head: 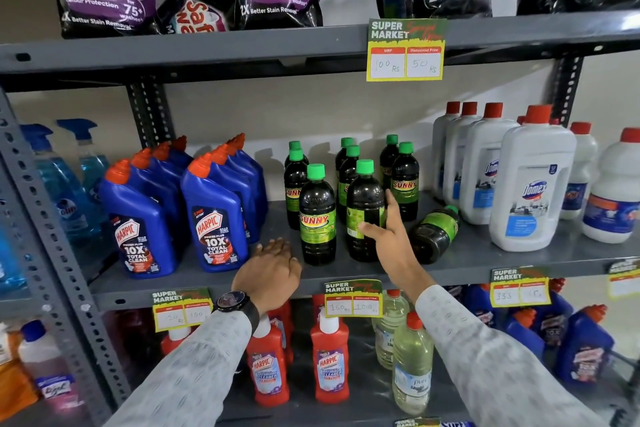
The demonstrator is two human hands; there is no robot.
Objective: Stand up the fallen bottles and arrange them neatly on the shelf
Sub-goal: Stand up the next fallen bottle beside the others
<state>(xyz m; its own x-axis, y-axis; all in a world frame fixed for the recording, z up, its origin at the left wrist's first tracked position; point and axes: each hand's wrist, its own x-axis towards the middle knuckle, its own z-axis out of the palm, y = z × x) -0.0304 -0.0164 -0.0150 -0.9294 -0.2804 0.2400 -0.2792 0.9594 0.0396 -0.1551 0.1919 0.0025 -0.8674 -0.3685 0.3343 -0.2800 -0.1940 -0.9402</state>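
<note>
Several dark Sunny bottles with green caps stand in rows on the middle grey shelf (485, 258). My right hand (388, 229) wraps the lower part of an upright Sunny bottle (365, 198) in the front row. To its left stands another front Sunny bottle (317, 215). One Sunny bottle (434, 232) lies on its side just right of my right hand, cap pointing back right. My left hand (272, 270) rests at the shelf's front edge, fingers loosely spread, holding nothing.
Blue Harpic bottles (214, 215) stand left of the Sunny group, white Domex bottles (530, 184) to the right. Detergent pouches fill the top shelf. Red Harpic bottles (330, 360) and clear bottles sit on the shelf below. Yellow price tags (353, 300) hang along the edges.
</note>
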